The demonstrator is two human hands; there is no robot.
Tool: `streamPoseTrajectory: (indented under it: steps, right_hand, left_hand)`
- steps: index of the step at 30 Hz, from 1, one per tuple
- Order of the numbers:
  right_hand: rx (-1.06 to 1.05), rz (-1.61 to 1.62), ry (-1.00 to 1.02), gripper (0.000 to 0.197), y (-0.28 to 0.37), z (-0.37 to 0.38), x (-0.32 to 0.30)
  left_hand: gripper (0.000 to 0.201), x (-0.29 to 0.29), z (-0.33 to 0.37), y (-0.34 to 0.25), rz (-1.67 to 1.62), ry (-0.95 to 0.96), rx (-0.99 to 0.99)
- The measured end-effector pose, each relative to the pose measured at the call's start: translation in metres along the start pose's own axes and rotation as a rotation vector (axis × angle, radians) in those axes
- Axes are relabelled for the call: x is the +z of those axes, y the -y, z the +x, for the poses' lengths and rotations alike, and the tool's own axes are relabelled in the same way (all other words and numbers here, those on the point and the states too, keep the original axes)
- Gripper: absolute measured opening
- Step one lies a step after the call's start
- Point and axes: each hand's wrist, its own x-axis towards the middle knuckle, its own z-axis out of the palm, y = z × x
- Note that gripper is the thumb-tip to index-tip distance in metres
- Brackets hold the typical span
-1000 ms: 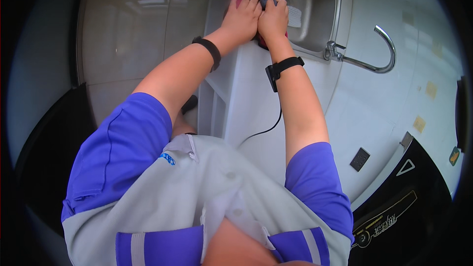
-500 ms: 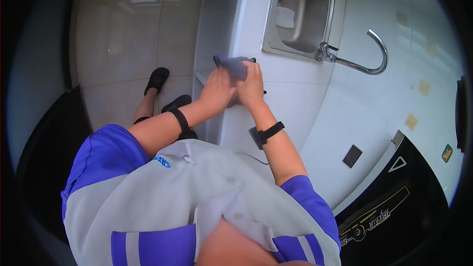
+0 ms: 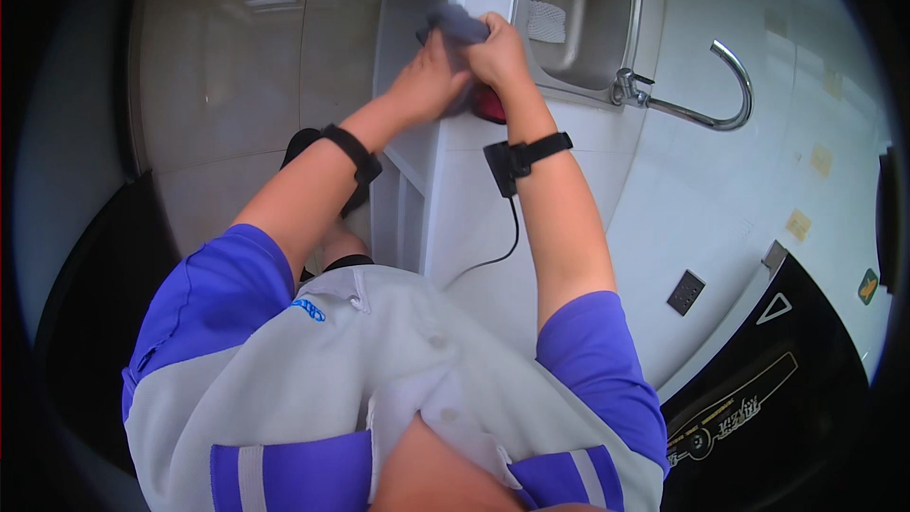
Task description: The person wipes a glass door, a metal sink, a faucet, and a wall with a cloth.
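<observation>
A dark grey cloth is bunched between my two hands, over the edge of the white counter next to the sink. My right hand is closed on the cloth's right side. My left hand presses against the cloth from the left, its fingers blurred and partly hidden by the folds. Just below my right hand shows a glossy dark red thing; the hands and cloth cover the rest of it, and I cannot tell what it is.
A steel sink with a white textured cloth in it lies at the far right of my hands. Its curved faucet reaches right. A thin black cable hangs from my right wrist strap. A dark socket sits lower right.
Both hands have moved farther away along the counter with the grey cloth, up beside the sink. The dark red thing now shows below my right hand.
</observation>
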Motion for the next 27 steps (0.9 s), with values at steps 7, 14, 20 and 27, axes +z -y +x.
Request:
streamPoseTrajectory:
  steps: [7,14,20,27]
  right_hand:
    - [-0.431,-0.363,-0.563,0.048,-0.013,-0.032,0.039]
    - [-0.418,-0.461,-0.453,0.053,-0.024,-0.101,0.07]
    - [-0.434,-0.477,-0.463,0.056,-0.013,-0.082,0.053]
    - [-0.371,-0.375,-0.424,0.058,-0.009,-0.064,0.046]
  left_hand:
    - [0.057,0.002,-0.009,-0.013,0.329,-0.137,0.084]
    - [0.069,0.012,-0.084,-0.013,0.189,0.004,0.014]
    - [0.054,-0.016,-0.066,-0.045,0.079,0.082,-0.024]
    - [0.054,-0.003,-0.041,-0.022,-0.014,0.069,-0.073]
